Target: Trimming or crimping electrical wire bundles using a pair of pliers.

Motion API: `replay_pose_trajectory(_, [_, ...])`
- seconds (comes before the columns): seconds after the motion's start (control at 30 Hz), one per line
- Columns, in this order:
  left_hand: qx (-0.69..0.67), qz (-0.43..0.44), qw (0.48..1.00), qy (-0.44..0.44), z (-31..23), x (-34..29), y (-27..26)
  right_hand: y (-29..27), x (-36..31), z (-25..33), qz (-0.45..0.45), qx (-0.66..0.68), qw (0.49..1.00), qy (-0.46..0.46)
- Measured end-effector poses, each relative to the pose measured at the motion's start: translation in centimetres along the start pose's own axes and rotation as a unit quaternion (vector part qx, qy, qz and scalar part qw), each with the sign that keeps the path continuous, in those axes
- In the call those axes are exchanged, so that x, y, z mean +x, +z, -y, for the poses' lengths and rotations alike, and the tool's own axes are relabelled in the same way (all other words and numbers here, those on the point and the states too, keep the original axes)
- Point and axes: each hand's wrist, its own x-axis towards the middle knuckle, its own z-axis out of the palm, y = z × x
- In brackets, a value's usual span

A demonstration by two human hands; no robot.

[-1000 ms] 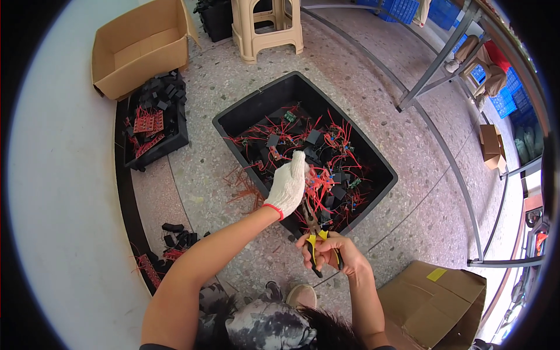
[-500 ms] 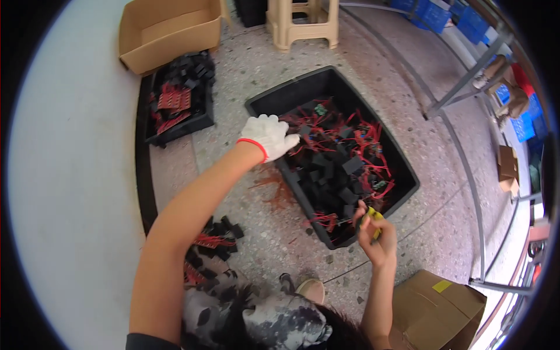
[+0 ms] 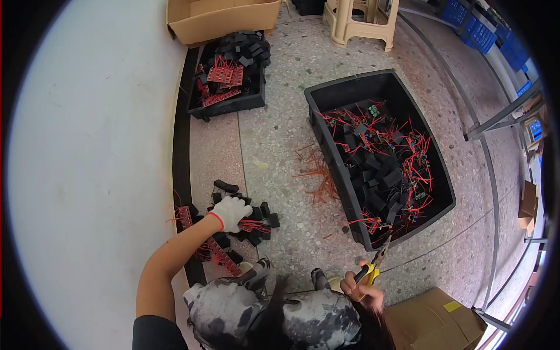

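My left hand (image 3: 231, 213), in a white glove with a red cuff, is down on a loose pile of black blocks (image 3: 255, 238) with red wires on the floor. Its fingers curl into the pile, and what they grip is hidden. Red circuit-board strips (image 3: 221, 256) lie around that pile. My bare right hand (image 3: 363, 291) is closed round pliers (image 3: 373, 272) with yellow and black handles. Their jaws point up toward the near corner of a large black bin (image 3: 348, 201). Inside the bin are black blocks (image 3: 379, 181), red wires and small green boards.
At the upper left stands a smaller black crate (image 3: 248, 102) of blocks and red boards, before an open cardboard box (image 3: 224, 23). A beige stool (image 3: 359, 29) is at the back. Red wire scraps (image 3: 318, 175) lie beside the bin. A cardboard box (image 3: 431, 324) sits at the lower right.
My left hand has moved from the bin's left rim down to the pile near my feet. My right hand has drawn back from the bin with the pliers. The whole view has shifted.
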Motion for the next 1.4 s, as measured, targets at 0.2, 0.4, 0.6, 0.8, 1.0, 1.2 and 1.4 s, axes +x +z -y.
replay_pose_trajectory(0.2, [-0.073, -0.091, 0.993, -0.009, -1.1, -1.9, -1.2, 2.6, 2.9, 1.0, -0.099, -0.298, 0.949, 0.031])
replay_pose_trajectory(0.4, [-0.171, -0.234, 0.955, -0.069, -3.9, -1.3, -5.2, 0.0, 5.2, 0.8, -0.263, -0.609, 0.729, -0.167])
replay_pose_trajectory(0.6, [-0.138, -0.311, 0.940, 0.005, -8.6, -0.1, -7.3, -1.2, 4.6, 2.7, -0.267, -0.792, 0.517, -0.185])
replay_pose_trajectory(0.8, [-0.270, -0.115, 0.951, 0.102, -9.1, 3.2, -3.5, -0.9, 5.4, 1.3, -0.264, -0.811, 0.483, -0.198])
replay_pose_trajectory(1.0, [-0.076, -0.295, 0.952, -0.027, -8.7, 4.0, -4.1, 0.2, 5.8, -1.0, -0.223, -0.816, 0.506, -0.168])
replay_pose_trajectory(1.2, [0.054, -0.279, 0.936, 0.207, -11.1, 2.9, -4.5, 0.9, 6.1, -3.1, -0.174, -0.786, 0.573, -0.153])
replay_pose_trajectory(1.4, [0.145, -0.530, 0.836, 0.003, -11.4, 3.6, 3.1, -0.6, 6.6, -4.0, -0.165, -0.739, 0.636, -0.148])
